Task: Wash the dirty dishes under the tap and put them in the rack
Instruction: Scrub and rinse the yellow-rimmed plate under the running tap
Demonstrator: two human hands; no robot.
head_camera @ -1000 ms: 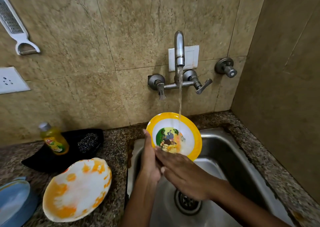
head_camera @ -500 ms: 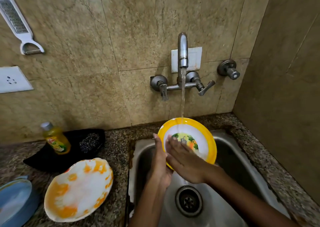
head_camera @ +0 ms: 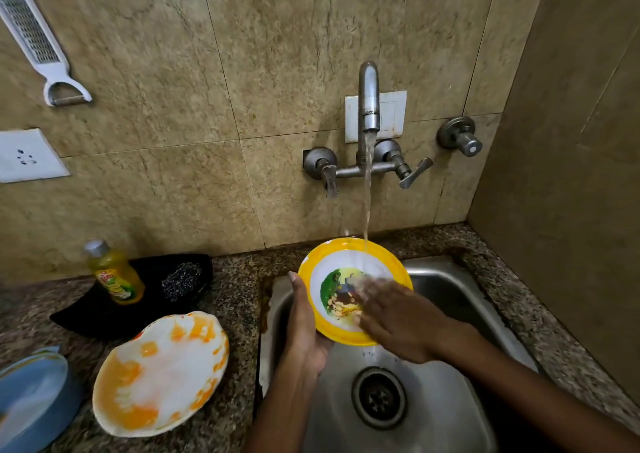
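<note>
While water from the tap [head_camera: 369, 96] hits the yellow-rimmed plate [head_camera: 353, 255] over the sink [head_camera: 450, 290] | left hand [head_camera: 304, 328] grips its left edge; right hand [head_camera: 398, 317] rubs flat-fingered | tilt it, sweep the whole rim.

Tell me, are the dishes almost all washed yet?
Not yet. No rack or clean dish shows. Right now the left hand holds the yellow-rimmed plate under the tap while the right hand rubs it. The orange-stained plate and the blue dish wait on the counter.
</note>
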